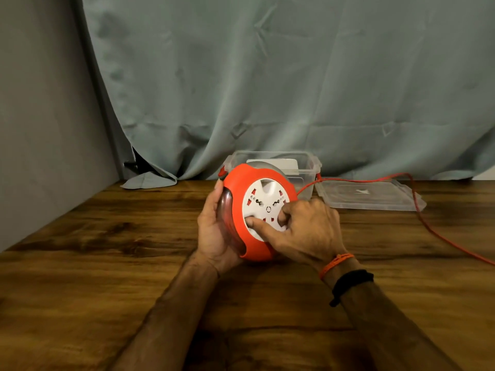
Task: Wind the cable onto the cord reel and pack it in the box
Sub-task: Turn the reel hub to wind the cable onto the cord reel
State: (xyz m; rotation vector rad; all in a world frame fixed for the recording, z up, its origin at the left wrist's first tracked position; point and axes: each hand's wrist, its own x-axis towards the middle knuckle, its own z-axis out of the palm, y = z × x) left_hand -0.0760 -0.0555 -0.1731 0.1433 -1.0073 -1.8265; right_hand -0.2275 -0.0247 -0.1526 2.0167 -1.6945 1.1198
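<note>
An orange round cord reel (238,188) with a white socket disc (263,204) stands tilted on the wooden table (107,250). My left hand (214,231) cups its left side and back. My right hand (305,231) rests on the white disc, with a finger and the thumb pressed into its recesses. The red cable (428,226) leaves the reel's right side, loops up past the lid and trails off the frame's right edge. Behind the reel sits the clear plastic box (308,162), open, with something white inside.
The box's clear lid (375,196) lies flat to the right of the box, with the cable crossing its far edge. A grey-green curtain (267,76) hangs behind the table. A grey wall (40,129) closes the left side.
</note>
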